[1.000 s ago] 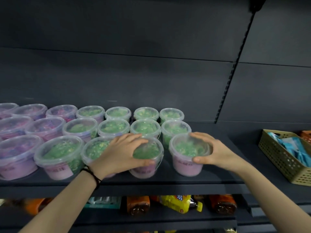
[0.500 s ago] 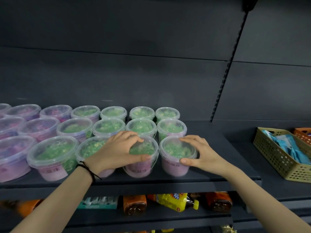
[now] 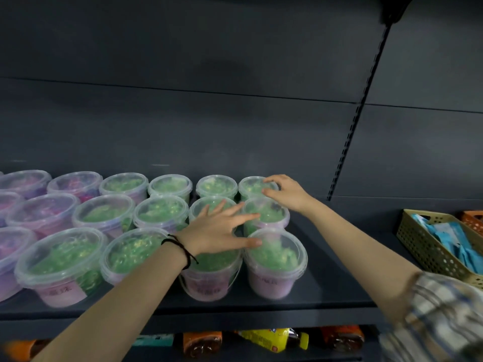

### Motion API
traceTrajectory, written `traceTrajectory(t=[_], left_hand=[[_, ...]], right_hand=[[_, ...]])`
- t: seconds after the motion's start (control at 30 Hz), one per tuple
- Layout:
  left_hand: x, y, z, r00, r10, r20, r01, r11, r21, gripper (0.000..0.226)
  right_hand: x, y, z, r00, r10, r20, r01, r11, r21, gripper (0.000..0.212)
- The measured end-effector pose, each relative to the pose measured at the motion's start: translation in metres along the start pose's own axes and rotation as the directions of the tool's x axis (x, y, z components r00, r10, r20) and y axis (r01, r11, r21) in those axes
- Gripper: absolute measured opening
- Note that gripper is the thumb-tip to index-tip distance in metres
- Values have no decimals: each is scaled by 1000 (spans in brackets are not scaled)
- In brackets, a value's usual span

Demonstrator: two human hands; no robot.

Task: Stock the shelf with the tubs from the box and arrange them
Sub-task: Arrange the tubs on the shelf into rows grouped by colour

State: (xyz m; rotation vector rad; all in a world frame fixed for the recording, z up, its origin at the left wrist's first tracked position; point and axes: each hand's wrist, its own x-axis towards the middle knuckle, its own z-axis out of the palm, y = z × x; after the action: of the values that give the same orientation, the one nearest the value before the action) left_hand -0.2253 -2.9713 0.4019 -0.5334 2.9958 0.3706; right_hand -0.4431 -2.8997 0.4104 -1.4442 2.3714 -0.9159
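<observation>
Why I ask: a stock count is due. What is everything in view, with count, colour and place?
Green tubs: twelve, clear lids, three rows of four on the shelf.
Purple tubs: at least five, left of the green ones, cut off by the frame's edge.
Shelf: one, dark grey, under the tubs.
Olive basket: one, at right, holding blue packets.
Orange basket: one, far right, partly out of frame.
Lower-shelf goods: orange and yellow, too blurred to count.
Left hand: fingers spread over the green tubs; black wristband.
Right hand: fingertips on the back-right green tub's lid; plaid sleeve.
</observation>
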Motion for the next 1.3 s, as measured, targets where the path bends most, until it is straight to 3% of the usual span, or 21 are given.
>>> traceTrajectory(t=[0.2,0.3,0.47,0.67,0.77,0.87,0.93,1.03,1.17,1.3], left_hand=[[5,-2,4,1000,-5,-10,5,999,-51,72],[0,0,9,999,10,-39,-12,999,-50,73],[-3,0,14,998,22,-55,-25,998,-51,74],[0,-3,16,999,17,-33,-19,998,-53,74],[2,-3,18,999,13,-48,-14,1000,-13,72],[5,-5,19,998,13,-56,-12,1000,19,68],[7,-5,17,999,18,-43,-17,999,29,66],[3,-9,9,997,31,-67,-33,999,-18,64],[-12,-50,-6,963,0,-269,-2,1000,-7,77],[-37,-99,-22,964,-126,-236,141,989,50,86]], right_hand=[[43,0,5,978,179,104,-177,984,-26,52],[56,0,7,957,238,167,-229,971,-73,45],[65,-7,9,969,226,100,-158,876,-456,66],[65,-17,21,966,252,64,-176,813,-554,78],[67,-25,26,996,66,67,-28,887,-461,61],[69,-45,38,973,-118,200,174,941,-292,51],[73,-61,49,953,-158,258,221,946,-237,52],[83,-82,64,951,-138,276,210,944,-253,56],[95,-95,80,967,33,252,81,900,-428,79],[101,-101,91,963,100,249,59,827,-559,82]])
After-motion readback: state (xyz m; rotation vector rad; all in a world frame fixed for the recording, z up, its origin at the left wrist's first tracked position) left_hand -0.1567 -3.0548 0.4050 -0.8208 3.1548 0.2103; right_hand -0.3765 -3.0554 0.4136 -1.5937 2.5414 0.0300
